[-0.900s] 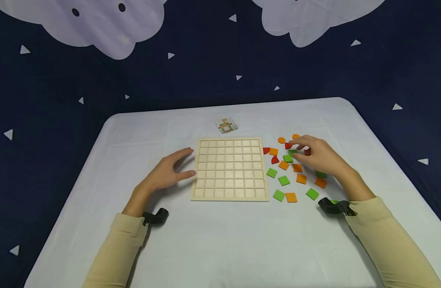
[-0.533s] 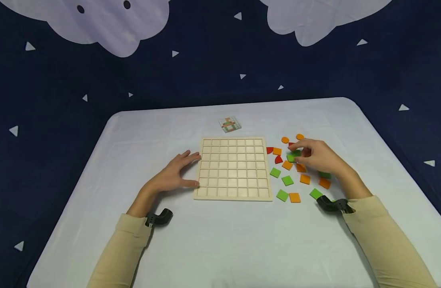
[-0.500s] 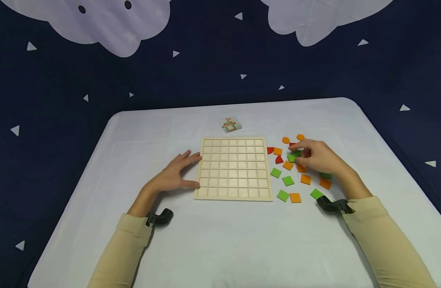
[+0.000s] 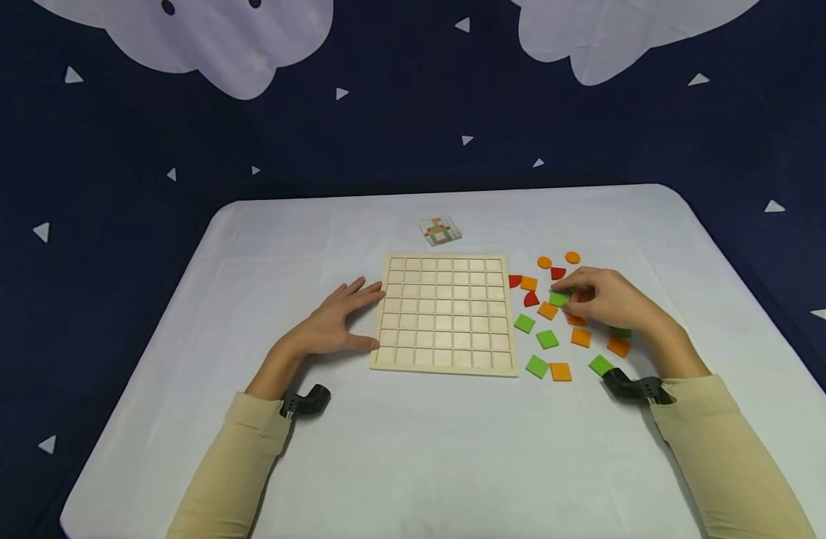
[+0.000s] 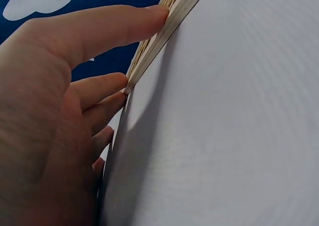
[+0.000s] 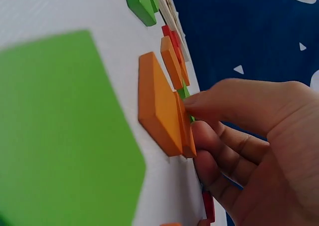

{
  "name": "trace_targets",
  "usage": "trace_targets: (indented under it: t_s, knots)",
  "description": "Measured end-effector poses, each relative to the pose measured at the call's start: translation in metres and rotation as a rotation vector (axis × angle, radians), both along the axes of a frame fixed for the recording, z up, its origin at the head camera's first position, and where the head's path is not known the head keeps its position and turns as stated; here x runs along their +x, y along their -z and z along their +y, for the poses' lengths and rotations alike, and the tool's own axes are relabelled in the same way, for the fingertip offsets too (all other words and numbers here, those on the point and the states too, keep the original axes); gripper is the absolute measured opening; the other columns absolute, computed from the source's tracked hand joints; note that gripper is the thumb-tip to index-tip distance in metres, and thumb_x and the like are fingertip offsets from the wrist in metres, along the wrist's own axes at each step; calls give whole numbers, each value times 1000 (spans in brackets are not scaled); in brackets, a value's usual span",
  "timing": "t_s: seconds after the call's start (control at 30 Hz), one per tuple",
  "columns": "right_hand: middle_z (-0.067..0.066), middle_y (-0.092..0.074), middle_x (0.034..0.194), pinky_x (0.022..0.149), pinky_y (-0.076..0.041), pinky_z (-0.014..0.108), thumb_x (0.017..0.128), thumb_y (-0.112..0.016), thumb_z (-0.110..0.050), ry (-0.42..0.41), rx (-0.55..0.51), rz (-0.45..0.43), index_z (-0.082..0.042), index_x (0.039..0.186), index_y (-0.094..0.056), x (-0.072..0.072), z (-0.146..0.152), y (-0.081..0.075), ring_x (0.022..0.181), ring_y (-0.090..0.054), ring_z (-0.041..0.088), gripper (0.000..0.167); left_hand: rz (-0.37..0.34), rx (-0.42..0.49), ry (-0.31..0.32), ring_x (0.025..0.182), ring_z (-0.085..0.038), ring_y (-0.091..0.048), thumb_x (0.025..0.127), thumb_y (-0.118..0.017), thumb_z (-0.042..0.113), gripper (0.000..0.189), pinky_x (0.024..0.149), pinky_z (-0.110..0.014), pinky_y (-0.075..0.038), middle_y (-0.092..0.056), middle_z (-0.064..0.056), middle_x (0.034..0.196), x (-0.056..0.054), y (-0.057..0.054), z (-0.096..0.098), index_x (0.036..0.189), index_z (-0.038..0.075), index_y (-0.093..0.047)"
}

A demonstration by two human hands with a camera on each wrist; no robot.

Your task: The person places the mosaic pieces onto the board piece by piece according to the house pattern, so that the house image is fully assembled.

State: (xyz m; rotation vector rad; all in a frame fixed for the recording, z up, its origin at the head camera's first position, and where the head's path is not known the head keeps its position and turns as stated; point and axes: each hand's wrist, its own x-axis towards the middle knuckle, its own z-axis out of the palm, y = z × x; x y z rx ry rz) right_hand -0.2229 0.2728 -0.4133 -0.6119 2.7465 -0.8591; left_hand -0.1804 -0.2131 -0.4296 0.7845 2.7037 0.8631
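In the head view a pale wooden grid board lies flat on the white-covered table. My left hand is at its left edge, thumb and fingers spread; in the left wrist view the thumb and fingertips meet the board's edge. Among loose coloured tiles right of the board, my right hand has thumb and index finger around a green square tile. In the right wrist view that green tile shows as a sliver by the thumb, mostly hidden behind orange square tiles.
Several orange squares, green squares, red quarter-round tiles and orange discs lie spread around the right hand. A small pattern card sits beyond the board. A dark blue cloth with clouds hangs behind.
My left hand has come up to the board's left edge and touches it. My right hand has drawn slightly nearer and its fingers have closed in on a green tile. The view has shifted a little.
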Motion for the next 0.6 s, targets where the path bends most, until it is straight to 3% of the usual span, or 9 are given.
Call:
trace_targets:
  t_s: [0.17, 0.6]
  knots:
    - [1, -61, 89, 62, -45, 28, 82, -75, -13, 10, -3, 9, -9, 113, -71, 2, -4, -3, 74, -51, 20, 31, 3, -7, -1, 145, -21, -5, 75, -78, 43, 88, 117, -43, 1, -26, 4, 156, -1, -1, 0, 148, 16, -39]
    - [1, -65, 101, 61, -43, 28, 80, -75, -12, 22, -43, 58, -13, 111, -73, -1, -16, -2, 78, -49, 20, 31, 19, -15, -2, 145, -22, -6, 74, -78, 45, 88, 117, -43, 0, -27, 3, 156, 0, 1, 1, 148, 15, -40]
